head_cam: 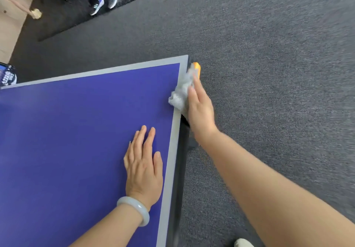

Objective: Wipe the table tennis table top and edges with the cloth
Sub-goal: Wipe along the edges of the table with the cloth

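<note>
Grey carpet (269, 54) surrounds the table tennis table (67, 131); another person's shoes (105, 2) stand well beyond its far edge, and an orange item (197, 68) sits just beside the far right corner. The left hand (143, 168) lies flat, fingers straight, on the blue top near the right border. The right hand (199, 110), visible fingers straight, thumb hidden, presses the bunched grey cloth (180, 93) onto that edge near the corner, its length running along the edge.

The left hand (143, 170) lies flat on the blue bench (67, 131) near its right edge; ahead, the right hand (199, 110) presses a crumpled grey cloth (180, 93) on that edge.
</note>
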The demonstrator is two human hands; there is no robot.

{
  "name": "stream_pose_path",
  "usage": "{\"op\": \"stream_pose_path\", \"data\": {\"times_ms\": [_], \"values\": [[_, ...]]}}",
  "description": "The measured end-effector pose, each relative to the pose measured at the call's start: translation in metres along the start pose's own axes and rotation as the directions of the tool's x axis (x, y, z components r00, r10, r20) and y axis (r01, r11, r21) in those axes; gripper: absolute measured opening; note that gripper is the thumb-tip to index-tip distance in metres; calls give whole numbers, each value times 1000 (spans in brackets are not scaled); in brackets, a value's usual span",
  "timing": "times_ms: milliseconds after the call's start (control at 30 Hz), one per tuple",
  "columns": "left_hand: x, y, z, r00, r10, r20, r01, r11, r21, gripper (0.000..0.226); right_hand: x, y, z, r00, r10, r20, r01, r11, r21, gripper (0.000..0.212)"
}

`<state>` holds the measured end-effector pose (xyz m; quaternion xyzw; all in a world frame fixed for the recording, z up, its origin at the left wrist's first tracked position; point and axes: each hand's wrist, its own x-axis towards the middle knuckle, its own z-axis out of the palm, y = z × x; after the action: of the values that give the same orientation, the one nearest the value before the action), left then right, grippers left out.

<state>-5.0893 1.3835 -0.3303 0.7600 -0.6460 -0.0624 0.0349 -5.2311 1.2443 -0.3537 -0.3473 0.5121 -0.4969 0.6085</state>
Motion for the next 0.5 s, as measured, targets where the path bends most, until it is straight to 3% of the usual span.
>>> {"op": "stream_pose_path", "data": {"times_ms": [67, 133, 267, 333, 400, 500], "values": [[0, 0, 1, 1000, -7, 2, 7, 1000, 8, 56, 15, 1, 16, 996, -92, 15, 93, 992, -85, 50], [-2, 1, 1, 1000, -6, 7, 6, 1000, 17, 56, -6, 17, 21, 997, -76, 24, 79, 988, -136, 54], [-1, 1, -1, 1000, -9, 10, 9, 1000, 1, 57, -86, 54, 17, 981, -125, 147, 138, 987, -82, 59], [0, 2, -2, 1000, -7, 12, 7, 1000, -1, 57, -70, 59, 16, 988, -46, 148, 53, 998, -42, 58], [0, 2, -2, 1000, 0, 16, 0, 1000, 6, 57, -22, 40, 19, 985, 167, 47, -167, 986, -6, 49], [0, 1, -2, 1000, -12, 7, 12, 1000, -3, 57, 32, 11, 24, 967, 251, -47, -244, 963, 115, 42]]}}
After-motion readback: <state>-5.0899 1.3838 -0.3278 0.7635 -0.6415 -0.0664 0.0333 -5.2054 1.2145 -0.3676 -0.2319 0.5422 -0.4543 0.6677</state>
